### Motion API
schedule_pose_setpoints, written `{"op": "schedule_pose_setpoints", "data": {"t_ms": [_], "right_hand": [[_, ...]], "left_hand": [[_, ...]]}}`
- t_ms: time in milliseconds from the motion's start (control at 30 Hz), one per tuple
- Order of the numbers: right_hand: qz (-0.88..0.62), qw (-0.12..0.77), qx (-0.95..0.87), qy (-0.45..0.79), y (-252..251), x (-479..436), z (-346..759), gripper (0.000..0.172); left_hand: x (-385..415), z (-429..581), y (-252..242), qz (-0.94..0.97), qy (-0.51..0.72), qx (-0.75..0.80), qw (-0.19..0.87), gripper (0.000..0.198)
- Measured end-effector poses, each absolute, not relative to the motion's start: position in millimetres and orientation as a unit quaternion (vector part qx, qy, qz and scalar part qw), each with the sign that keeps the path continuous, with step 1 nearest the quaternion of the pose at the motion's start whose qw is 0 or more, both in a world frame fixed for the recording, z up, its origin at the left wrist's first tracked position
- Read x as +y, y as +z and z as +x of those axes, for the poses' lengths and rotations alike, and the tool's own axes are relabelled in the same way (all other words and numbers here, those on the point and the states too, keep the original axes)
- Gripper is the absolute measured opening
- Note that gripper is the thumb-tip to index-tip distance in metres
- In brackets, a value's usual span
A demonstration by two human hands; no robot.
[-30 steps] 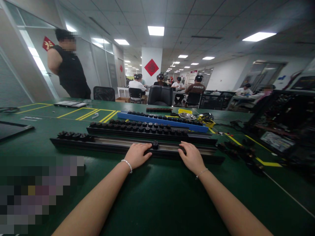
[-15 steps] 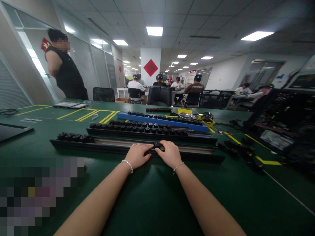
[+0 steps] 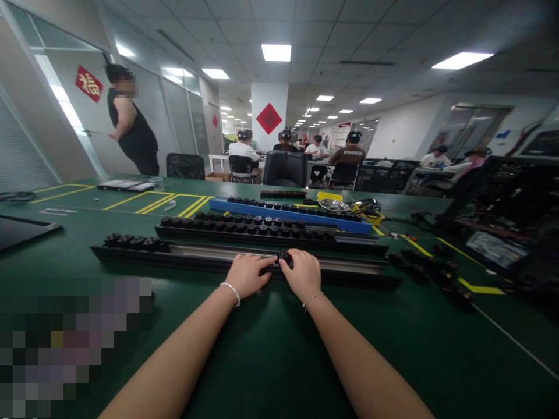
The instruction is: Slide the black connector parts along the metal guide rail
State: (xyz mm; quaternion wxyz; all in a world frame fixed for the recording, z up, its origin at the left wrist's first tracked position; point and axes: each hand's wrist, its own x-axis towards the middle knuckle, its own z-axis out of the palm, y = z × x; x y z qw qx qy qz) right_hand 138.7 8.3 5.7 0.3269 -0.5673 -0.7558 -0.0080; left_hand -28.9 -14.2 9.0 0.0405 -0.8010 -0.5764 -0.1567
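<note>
A long black rail [image 3: 126, 256] with a pale inner channel lies across the table in front of me. Several small black knob-like pieces [image 3: 135, 241] sit in a row at its left end. Near the middle of the channel, my right hand [image 3: 302, 273] pinches one small black piece [image 3: 283, 255] between thumb and fingers. My left hand [image 3: 250, 274] lies over the rail's near wall with fingers apart. Its index fingertip reaches to the left side of that piece, and the thumb is in front of the wall. The underside of the piece is hidden.
Behind lie another black rail [image 3: 358, 242] with rows of pieces and a blue rail [image 3: 213, 203]. Loose black parts [image 3: 437, 270] and an open black case [image 3: 476, 209] are on the right. A metal dish [image 3: 334, 205] sits farther back. A person [image 3: 133, 125] stands beyond the table.
Both hands stay at the small black piece, with the right fingers drawn in a little closer around it. The view shifts slightly. The standing person has turned and moved an arm.
</note>
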Motion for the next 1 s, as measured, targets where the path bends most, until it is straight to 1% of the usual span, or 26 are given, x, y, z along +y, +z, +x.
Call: {"op": "schedule_pose_setpoints", "data": {"t_ms": [367, 867, 1000], "right_hand": [[-0.582, 0.337, -0.74, -0.019, 3.8, 7.8, 135.1, 0.032], [-0.59, 0.348, -0.728, -0.025, 1.3, 7.9, 138.1, 0.029], [-0.591, 0.342, -0.73, -0.028, 2.2, 7.1, 138.2, 0.029]], "left_hand": [[-14.7, -24.8, 10.2, -0.798, -0.139, -0.583, 0.063, 0.041], [-17.5, -24.8, 7.2, -0.799, -0.149, -0.58, 0.05, 0.049], [-20.1, -25.1, 5.3, -0.808, -0.173, -0.56, 0.064, 0.054]]}}
